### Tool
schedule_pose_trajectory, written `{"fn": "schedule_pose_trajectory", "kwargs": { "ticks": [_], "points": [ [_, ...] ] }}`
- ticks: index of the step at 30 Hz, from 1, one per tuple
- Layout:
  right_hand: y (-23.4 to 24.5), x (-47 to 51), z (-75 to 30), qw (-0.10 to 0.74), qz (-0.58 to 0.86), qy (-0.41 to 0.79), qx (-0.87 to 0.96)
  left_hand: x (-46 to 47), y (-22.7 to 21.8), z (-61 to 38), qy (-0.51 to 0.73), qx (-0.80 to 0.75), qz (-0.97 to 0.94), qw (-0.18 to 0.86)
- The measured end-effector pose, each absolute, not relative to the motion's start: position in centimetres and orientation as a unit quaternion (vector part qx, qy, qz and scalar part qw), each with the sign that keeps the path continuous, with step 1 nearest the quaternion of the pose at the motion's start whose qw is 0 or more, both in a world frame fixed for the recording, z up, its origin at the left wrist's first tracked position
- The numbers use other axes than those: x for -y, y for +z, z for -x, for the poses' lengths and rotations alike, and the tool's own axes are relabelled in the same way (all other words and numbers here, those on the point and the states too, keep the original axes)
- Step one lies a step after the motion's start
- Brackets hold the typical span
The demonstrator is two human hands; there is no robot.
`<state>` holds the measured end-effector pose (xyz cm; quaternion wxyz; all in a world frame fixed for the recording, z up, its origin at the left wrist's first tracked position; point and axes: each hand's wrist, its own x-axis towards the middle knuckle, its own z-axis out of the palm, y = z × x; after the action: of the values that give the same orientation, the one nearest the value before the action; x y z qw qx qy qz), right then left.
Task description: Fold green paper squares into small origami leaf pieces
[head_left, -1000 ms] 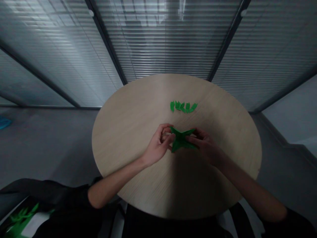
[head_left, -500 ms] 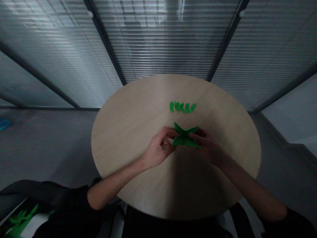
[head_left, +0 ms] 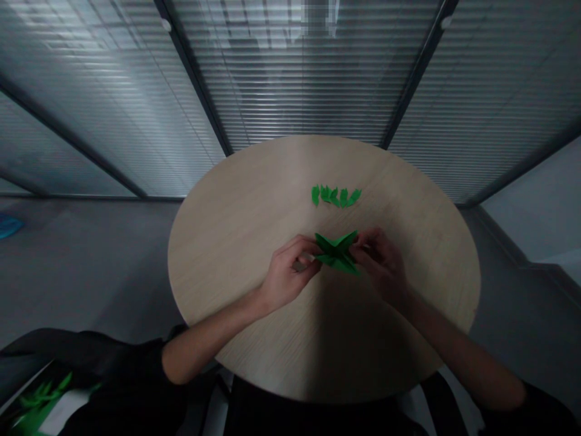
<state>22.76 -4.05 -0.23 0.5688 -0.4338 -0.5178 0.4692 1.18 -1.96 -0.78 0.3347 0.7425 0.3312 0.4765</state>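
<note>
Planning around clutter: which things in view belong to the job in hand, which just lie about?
In the job:
green four-pointed paper-like piece, between left hand and right hand
likely: row of small curved green pieces

Apparently lying about:
blue object on grey floor
white flat item, lower left

The green star (head_left: 336, 250) in the middle looks like dull paper. The table (head_left: 236, 236) under it looks like smooth wood. At lower left, the black sleeve (head_left: 140, 366) looks like soft cloth.

1 head cam, up high, looks fwd & down at the round tbl (head_left: 236, 242) close by, blinds (head_left: 299, 97) up top.
</note>
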Motion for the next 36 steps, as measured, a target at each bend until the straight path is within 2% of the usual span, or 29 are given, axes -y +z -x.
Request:
{"fn": "schedule_pose_trajectory", "kwargs": {
  "ticks": [6, 12, 16, 20, 25, 29, 36],
  "points": [
    [-0.8, 4.6, -23.0, 0.533, 0.386, 0.421, 0.624, 1.9, -1.1, -1.0, 0.480, -0.362, -0.736, 0.311],
    [-1.3, 4.2, -22.8, 0.545, 0.362, 0.256, 0.712, 1.6, -1.5, -1.0, 0.502, -0.295, -0.785, 0.209],
    [-1.2, 4.0, -22.9, 0.542, 0.358, 0.183, 0.738, 1.8, -1.7, -1.1, 0.494, -0.280, -0.800, 0.194],
    [-1.3, 4.2, -22.8, 0.533, 0.358, 0.178, 0.746, 2.2, -2.1, -1.2, 0.492, -0.284, -0.794, 0.217],
    [-1.8, 4.7, -22.4, 0.577, 0.377, 0.222, 0.690, 2.4, -2.1, -1.2, 0.495, -0.285, -0.782, 0.249],
    [-1.5, 4.6, -22.5, 0.556, 0.368, 0.234, 0.708, 2.2, -1.6, -1.0, 0.478, -0.272, -0.806, 0.219],
    [-1.0, 4.3, -22.8, 0.542, 0.341, 0.180, 0.747, 2.0, -1.6, -1.0, 0.485, -0.253, -0.814, 0.195]
  ]
}}
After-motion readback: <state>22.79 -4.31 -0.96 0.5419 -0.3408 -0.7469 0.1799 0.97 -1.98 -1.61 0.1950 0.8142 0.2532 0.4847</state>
